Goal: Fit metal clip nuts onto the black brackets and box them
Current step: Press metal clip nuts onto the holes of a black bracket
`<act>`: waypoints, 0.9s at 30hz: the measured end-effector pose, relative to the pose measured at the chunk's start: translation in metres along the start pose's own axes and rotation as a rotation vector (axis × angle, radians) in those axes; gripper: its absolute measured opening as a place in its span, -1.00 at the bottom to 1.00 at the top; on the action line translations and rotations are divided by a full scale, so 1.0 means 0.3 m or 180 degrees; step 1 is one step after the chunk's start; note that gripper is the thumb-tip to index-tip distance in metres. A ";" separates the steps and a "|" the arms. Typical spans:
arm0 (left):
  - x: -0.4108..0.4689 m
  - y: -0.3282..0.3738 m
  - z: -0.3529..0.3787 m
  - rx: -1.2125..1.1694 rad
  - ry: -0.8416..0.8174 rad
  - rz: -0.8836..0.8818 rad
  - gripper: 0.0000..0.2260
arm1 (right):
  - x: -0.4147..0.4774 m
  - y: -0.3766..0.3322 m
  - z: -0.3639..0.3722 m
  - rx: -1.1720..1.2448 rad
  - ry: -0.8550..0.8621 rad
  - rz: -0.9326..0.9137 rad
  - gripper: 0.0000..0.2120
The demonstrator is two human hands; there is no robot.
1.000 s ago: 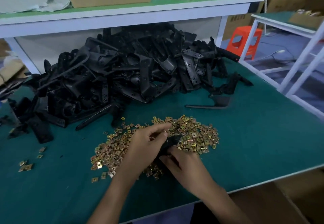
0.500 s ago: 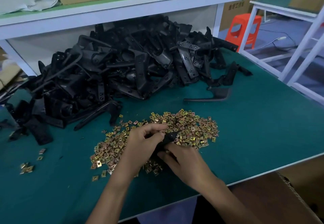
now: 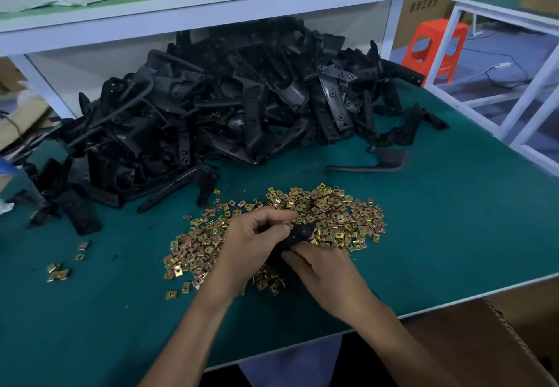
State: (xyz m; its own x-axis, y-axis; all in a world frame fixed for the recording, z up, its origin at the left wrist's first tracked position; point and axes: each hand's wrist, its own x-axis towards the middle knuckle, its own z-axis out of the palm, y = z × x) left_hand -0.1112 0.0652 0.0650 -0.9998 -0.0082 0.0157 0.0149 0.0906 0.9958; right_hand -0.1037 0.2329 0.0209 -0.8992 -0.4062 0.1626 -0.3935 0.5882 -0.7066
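Note:
A spread of gold-coloured metal clip nuts (image 3: 335, 217) lies on the green table (image 3: 453, 235). Over its near side both my hands hold one black bracket (image 3: 298, 234). My left hand (image 3: 254, 244) curls its fingers and thumb round the bracket's upper end. My right hand (image 3: 323, 271) grips the lower part from the right. Most of the bracket is hidden between the hands. Whether a clip nut sits under my left fingertips is hidden. A big heap of black brackets (image 3: 217, 108) fills the back of the table.
A single black bracket (image 3: 372, 164) lies apart, right of the heap. A few stray clip nuts (image 3: 60, 271) sit at the left. An open cardboard box (image 3: 499, 341) stands below the table's front right edge. A white shelf (image 3: 211, 8) overhangs the back; an orange stool (image 3: 435, 47) stands beyond.
The camera has tilted down a little. My hands stay over the near side of the nut pile with the bracket, and my left fingers have closed tighter on its upper end.

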 end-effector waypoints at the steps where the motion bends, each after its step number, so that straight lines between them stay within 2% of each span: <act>1: 0.001 0.003 0.002 -0.0003 -0.0018 -0.0013 -0.79 | 0.001 0.001 0.000 -0.0006 0.0002 0.0018 -0.76; 6: 0.004 -0.004 -0.003 0.0019 -0.0087 -0.0060 -0.83 | 0.007 0.005 0.007 -0.0057 0.0042 0.0022 -0.74; 9: -0.009 -0.012 -0.006 -0.0045 -0.0091 -0.0056 -0.78 | 0.004 0.007 0.008 -0.0124 0.0089 -0.0037 -0.75; 15: -0.011 -0.012 -0.004 -0.0232 -0.0065 0.0045 -0.79 | 0.006 0.009 0.007 -0.0009 0.0117 -0.0013 -0.76; 23: -0.007 -0.045 0.016 -0.0321 0.0205 0.0118 -0.79 | 0.009 0.010 0.011 -0.0077 0.0051 -0.0006 -0.76; 27: 0.001 -0.028 0.005 -0.0090 -0.0034 0.0145 -0.77 | 0.011 0.017 0.010 -0.0071 0.0027 0.0033 -0.75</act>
State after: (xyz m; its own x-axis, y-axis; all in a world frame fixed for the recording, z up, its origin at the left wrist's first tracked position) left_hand -0.1118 0.0659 0.0566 -0.9982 0.0060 0.0603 0.0606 0.0626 0.9962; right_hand -0.1080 0.2326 0.0158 -0.9048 -0.3940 0.1612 -0.3881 0.6078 -0.6928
